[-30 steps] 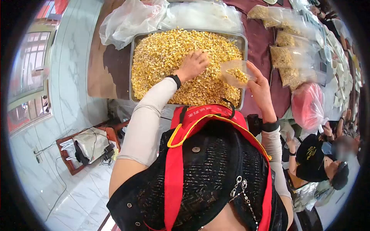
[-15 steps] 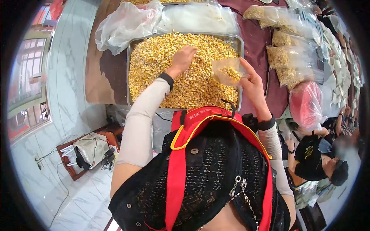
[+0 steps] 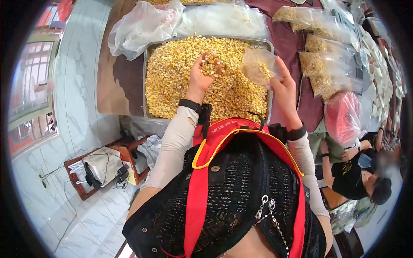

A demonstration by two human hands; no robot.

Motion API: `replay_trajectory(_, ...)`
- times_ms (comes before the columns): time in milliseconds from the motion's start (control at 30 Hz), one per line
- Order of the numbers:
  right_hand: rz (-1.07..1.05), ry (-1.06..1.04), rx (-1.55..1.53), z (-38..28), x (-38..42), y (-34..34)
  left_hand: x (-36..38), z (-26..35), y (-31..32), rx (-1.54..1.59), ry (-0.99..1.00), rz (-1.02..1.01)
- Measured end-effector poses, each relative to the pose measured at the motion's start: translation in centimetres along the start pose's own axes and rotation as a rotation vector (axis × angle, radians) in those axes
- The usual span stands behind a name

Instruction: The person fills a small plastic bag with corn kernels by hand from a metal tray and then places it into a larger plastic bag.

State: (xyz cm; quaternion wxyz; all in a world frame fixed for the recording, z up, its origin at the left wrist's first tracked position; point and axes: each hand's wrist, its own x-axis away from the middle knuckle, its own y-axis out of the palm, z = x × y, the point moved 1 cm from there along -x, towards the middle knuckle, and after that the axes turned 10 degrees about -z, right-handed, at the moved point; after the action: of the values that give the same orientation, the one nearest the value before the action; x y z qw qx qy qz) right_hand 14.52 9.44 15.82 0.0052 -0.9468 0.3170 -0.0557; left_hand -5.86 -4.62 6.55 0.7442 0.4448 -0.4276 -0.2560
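A metal tray heaped with yellow corn kernels lies in front of me. Over the heap, my left hand is turned palm up, its fingers curled around a scoop of kernels. My right hand pinches the edge of a small clear plastic bag between thumb and fingers, above the tray's right side. Some kernels lie inside that bag.
Filled clear bags lie in a row at the right, near a red bundle in plastic. Crumpled plastic sits behind the tray. Another person in black is at the lower right.
My left hand has turned from palm down in the corn to palm up, now with kernels in it. The bag in my right hand has shifted slightly up and right.
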Motion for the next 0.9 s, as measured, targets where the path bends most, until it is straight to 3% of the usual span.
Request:
replay_trajectory(100, 0.040, 0.006, -0.008, 2.1, 0.2, -0.1, 0.1, 0.2, -0.1, 0.059, -0.077, -0.017)
replay_trajectory(133, 0.018, 0.077, 0.010, 2.1, 0.4, 0.1, -0.5, 0.4, -1.1, 0.172, -0.138, -0.196)
replay_trajectory(167, -0.002, 0.152, 0.028, 2.3, 0.6, 0.0, -0.4, 0.5, -0.6, 0.172, -0.156, -0.201)
replay_trajectory(200, -0.012, 0.042, 0.051, 2.8, 0.6, 0.0, -0.1, 0.5, 0.4, 0.197, -0.140, -0.196)
replay_trajectory(333, -0.015, -0.052, 0.324, 2.9, 1.0, -0.1, 1.0, -0.8, 5.7, 0.181, -0.126, -0.253)
replay_trajectory(633, -0.017, -0.040, 0.391, 2.1, 1.4, -0.3, 2.2, -8.6, 13.5, 0.131, -0.368, -0.394)
replay_trajectory(667, -0.040, -0.044, 0.398, 1.7, 1.5, -0.3, 2.5, -9.5, 14.0, 0.039, -0.319, -0.257)
replay_trajectory(767, -0.052, -0.001, 0.294, 1.1, 1.9, -0.5, 1.7, -11.2, 13.0, -0.027, -0.295, -0.244)
replay_trajectory(833, 0.015, -0.110, 0.487, 2.5, 2.1, -1.0, 0.9, -11.2, 12.3, -0.017, -0.287, -0.249)
replay_trajectory(900, 0.020, -0.043, 0.372, 1.6, 2.4, -1.0, 0.8, -10.6, 12.8, -0.212, -0.106, -0.170)
